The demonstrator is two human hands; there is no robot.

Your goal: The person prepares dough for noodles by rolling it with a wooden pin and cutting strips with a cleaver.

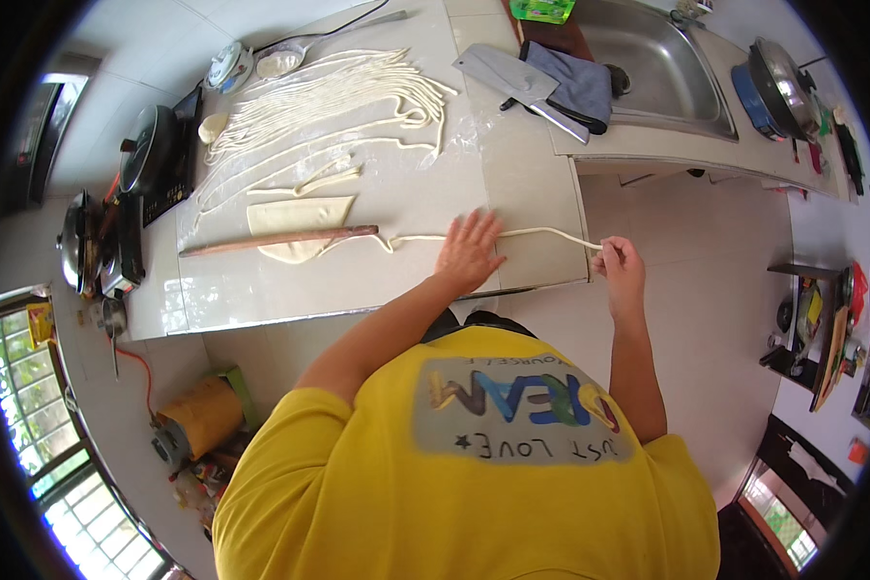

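Note:
My left hand (471, 246) lies flat, palm down, across a long dough strand (547, 231) near the front of the tiled counter (406, 279). Past the counter's right-hand edge, my right hand (621, 264) pinches the end of this strand in the air. Leftward, the strand trails towards a flat dough sheet (301, 214), which a wooden rolling pin (275, 240) crosses. Behind the sheet are a few short cut strips (326, 178). Farther back, many long noodles (326, 94) lie side by side, with a dough ball (213, 128) at their left.
A cleaver (507, 76) rests partly on a grey-blue cloth (573, 83) beside the steel sink (670, 65). A dish of white powder (279, 64) and a lidded enamel pot (228, 67) stand at the back left. A dark lidded pan (148, 148) sits at the left.

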